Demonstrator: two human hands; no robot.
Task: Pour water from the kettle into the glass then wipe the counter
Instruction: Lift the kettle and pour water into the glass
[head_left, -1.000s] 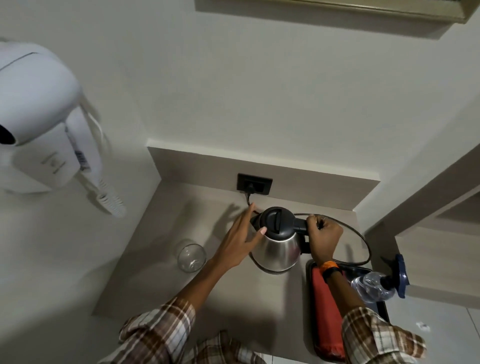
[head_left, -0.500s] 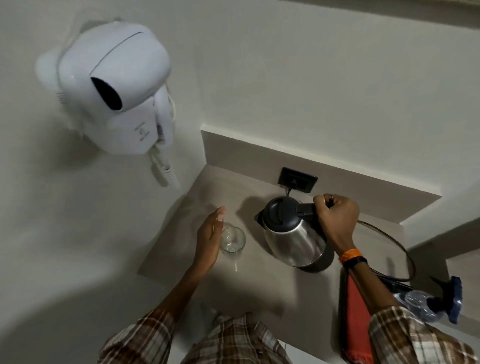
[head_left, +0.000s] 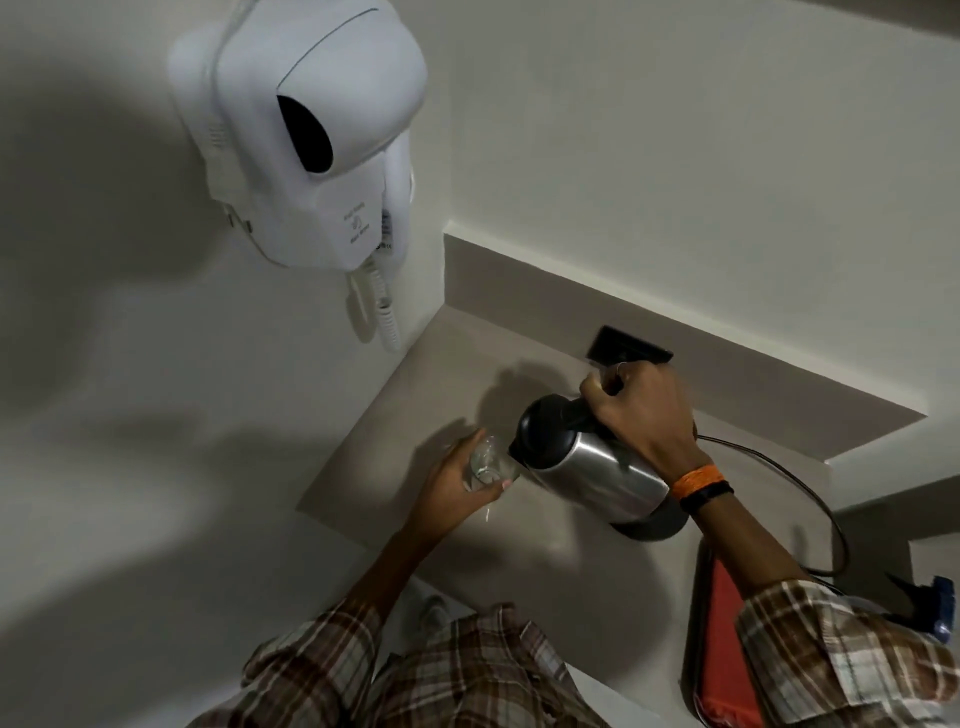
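Mid-pour at the counter (head_left: 545, 566): right hand (head_left: 639, 415) clamped on tilted kettle (head_left: 587, 462), spout at glass (head_left: 485, 465) gripped left by left hand (head_left: 457, 483). Best tipped slowly, glass steadied.

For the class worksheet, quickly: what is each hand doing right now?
Left hand: closed around the glass.
Right hand: closed on the handle of the tilted steel kettle.
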